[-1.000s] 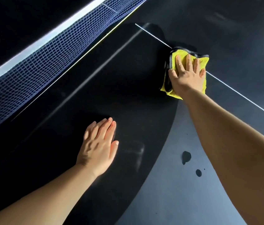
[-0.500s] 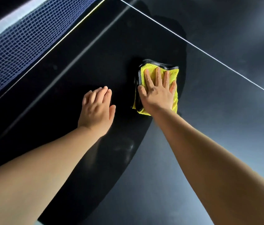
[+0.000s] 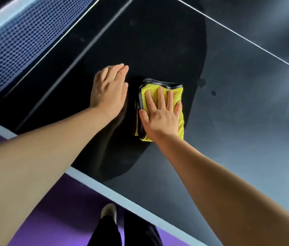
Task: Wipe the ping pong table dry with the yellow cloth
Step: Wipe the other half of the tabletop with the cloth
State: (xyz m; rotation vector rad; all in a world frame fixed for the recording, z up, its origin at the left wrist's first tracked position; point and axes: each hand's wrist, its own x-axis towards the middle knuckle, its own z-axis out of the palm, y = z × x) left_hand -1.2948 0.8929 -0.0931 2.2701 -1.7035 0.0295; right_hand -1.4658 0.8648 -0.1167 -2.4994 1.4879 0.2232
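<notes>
Fingers (image 3: 160, 96) of the right hand (image 3: 161, 119) lie straight and spread, pressing flat on the folded yellow cloth (image 3: 179, 93) without curling round it. The cloth (grey-edged along its far and left sides) lies on the dark surface (image 3: 246, 130), inside a darker patch (image 3: 149, 41). At 9 o'clock from the cloth, just beside it, the left hand (image 3: 109, 91) rests palm down, fingers straight and close together, holding nothing; it is slightly blurred. Two small dark drops (image 3: 213, 93) sit on the surface at 2 o'clock from the cloth. A blue net (image 3: 16, 41) runs across at 10 o'clock, and a thin white line (image 3: 246, 39) crosses at 1 o'clock. Toward 6 o'clock, past the surface's pale edge, a purple floor (image 3: 51, 219) and a light shoe (image 3: 108, 210) show.
</notes>
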